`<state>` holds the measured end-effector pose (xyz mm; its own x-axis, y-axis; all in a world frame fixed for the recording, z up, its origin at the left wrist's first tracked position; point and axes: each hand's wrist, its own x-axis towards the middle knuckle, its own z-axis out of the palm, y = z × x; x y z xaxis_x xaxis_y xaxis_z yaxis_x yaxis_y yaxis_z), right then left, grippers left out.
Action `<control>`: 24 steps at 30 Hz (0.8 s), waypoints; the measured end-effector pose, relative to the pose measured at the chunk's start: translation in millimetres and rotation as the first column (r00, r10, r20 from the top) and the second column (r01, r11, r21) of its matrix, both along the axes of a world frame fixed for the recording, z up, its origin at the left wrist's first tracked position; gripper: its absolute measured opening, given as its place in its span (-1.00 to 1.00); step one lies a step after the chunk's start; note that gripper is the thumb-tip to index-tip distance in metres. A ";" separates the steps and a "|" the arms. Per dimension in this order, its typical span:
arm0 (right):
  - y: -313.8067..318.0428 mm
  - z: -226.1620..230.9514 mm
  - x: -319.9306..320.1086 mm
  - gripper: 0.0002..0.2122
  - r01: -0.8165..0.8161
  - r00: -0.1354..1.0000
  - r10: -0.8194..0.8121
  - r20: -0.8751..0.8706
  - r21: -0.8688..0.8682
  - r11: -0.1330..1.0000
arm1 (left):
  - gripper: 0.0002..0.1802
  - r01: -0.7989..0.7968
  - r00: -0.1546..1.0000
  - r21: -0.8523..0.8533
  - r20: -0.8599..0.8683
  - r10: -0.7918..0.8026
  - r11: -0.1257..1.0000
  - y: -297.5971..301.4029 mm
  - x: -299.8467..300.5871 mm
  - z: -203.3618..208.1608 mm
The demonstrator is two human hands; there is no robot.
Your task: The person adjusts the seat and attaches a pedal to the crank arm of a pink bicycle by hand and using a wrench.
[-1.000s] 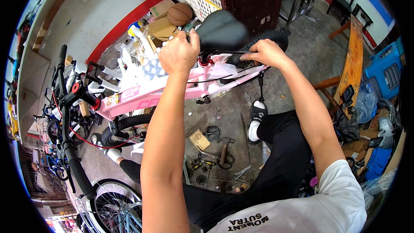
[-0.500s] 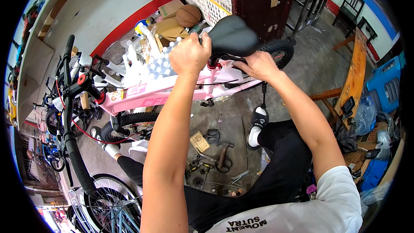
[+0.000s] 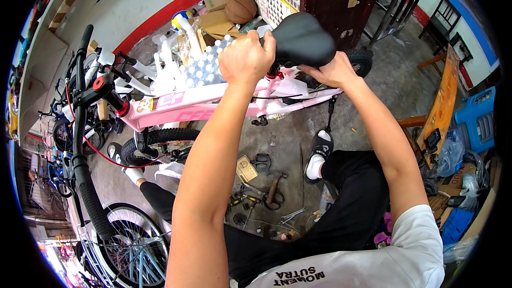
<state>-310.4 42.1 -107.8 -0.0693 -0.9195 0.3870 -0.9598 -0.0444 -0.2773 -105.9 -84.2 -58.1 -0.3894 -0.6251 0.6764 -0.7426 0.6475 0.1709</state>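
A black bicycle saddle sits on the seat post of a pink bicycle frame. My left hand is closed around the saddle's narrow front end. Under the saddle's wide rear edge, my right hand grips from below, its fingers partly hidden by the saddle. The clamp area below the saddle shows red metal, largely covered by my hands. White foam wrap hangs around the frame there. The black handlebar with a red stem cap reaches across the left side. The front tyre lies below the frame.
On the floor lie a hammer, a pedal, a small card box and wrenches. Bottled water, cartons and a basketball stand behind the bike. A wooden bench is at right, another bicycle wheel at lower left.
The whole view has shifted a little. The saddle and both hands sit slightly farther right, with the same hold on the saddle.
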 end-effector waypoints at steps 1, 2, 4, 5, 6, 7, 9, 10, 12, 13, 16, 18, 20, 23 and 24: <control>-2.0 -6.2 0.4 -0.64 -0.001 1.000 0.001 0.001 -0.001 1.000 | -0.57 -0.001 1.000 -0.001 0.001 0.001 1.000 -0.8 -0.3 0.8; -3.6 -12.5 1.5 -0.65 0.011 1.000 -0.010 0.010 -0.070 0.997 | -0.54 0.004 1.000 -0.019 -0.018 -0.005 1.000 -1.5 -0.7 1.4; -4.9 -17.3 3.8 -0.65 0.022 1.000 -0.020 0.021 -0.140 0.990 | -0.50 0.009 0.999 -0.038 -0.035 -0.010 0.999 -2.5 -0.9 2.6; -6.1 -17.6 6.8 -0.65 0.060 0.998 -0.055 0.034 -0.160 0.985 | -0.50 0.002 0.999 -0.037 -0.032 -0.003 0.999 -3.3 -0.3 3.5; -7.8 -17.9 9.5 -0.63 0.098 0.995 -0.090 0.048 -0.179 0.979 | -0.50 -0.004 1.000 -0.036 -0.028 0.003 0.999 -4.3 0.5 4.9; -8.2 -21.6 9.0 -0.63 0.102 0.994 -0.095 0.047 -0.174 0.979 | -0.50 0.000 1.000 -0.031 -0.029 -0.001 1.000 -3.9 -0.9 4.4; -10.0 -31.2 7.3 -0.64 0.132 0.991 -0.122 0.054 -0.283 0.950 | -0.54 -0.012 1.000 0.028 0.021 0.012 1.000 -2.6 -1.0 4.1; -10.9 -33.1 8.1 -0.64 0.134 0.991 -0.123 0.056 -0.283 0.950 | -0.54 -0.001 0.999 0.020 0.036 0.000 1.000 -2.7 0.5 5.0; -11.5 -36.4 9.7 -0.66 0.136 0.988 -0.153 -0.015 -0.372 0.918 | -0.54 0.004 0.999 0.030 0.043 -0.005 1.000 -3.1 1.6 6.8; -12.5 -38.4 10.4 -0.66 0.135 0.989 -0.150 -0.011 -0.369 0.919 | -0.53 0.003 0.999 0.040 0.050 -0.005 0.999 -3.0 2.3 6.7; -14.1 -42.7 9.3 -0.66 0.120 0.992 -0.130 0.006 -0.416 0.901 | -0.52 0.011 0.998 0.034 0.067 -0.013 0.999 -1.8 2.6 8.4; -14.3 -47.2 6.1 -0.65 0.151 0.987 -0.159 0.011 -0.380 0.912 | -0.52 0.021 0.997 0.048 0.068 -0.025 0.999 -2.9 1.2 8.2; -18.4 -51.0 5.7 -0.65 0.139 0.990 -0.140 0.029 -0.410 0.901 | -0.52 0.051 0.997 0.059 0.050 -0.054 0.997 -3.5 0.8 10.3; -22.8 -56.9 6.8 -0.66 0.112 0.993 -0.113 0.027 -0.471 0.875 | -0.52 0.048 0.997 0.080 0.059 -0.053 0.996 -5.0 0.7 11.5; -23.3 -57.6 7.9 -0.66 0.109 0.994 -0.104 0.037 -0.491 0.864 | -0.51 0.051 0.997 0.077 0.056 -0.056 0.996 -4.5 0.8 11.8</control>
<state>-302.5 18.8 -165.4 -0.1619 -0.5970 0.7857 -0.9640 -0.0747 -0.2553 -105.2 -88.7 -46.3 -0.4611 -0.6508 0.6032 -0.7173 0.6735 0.1783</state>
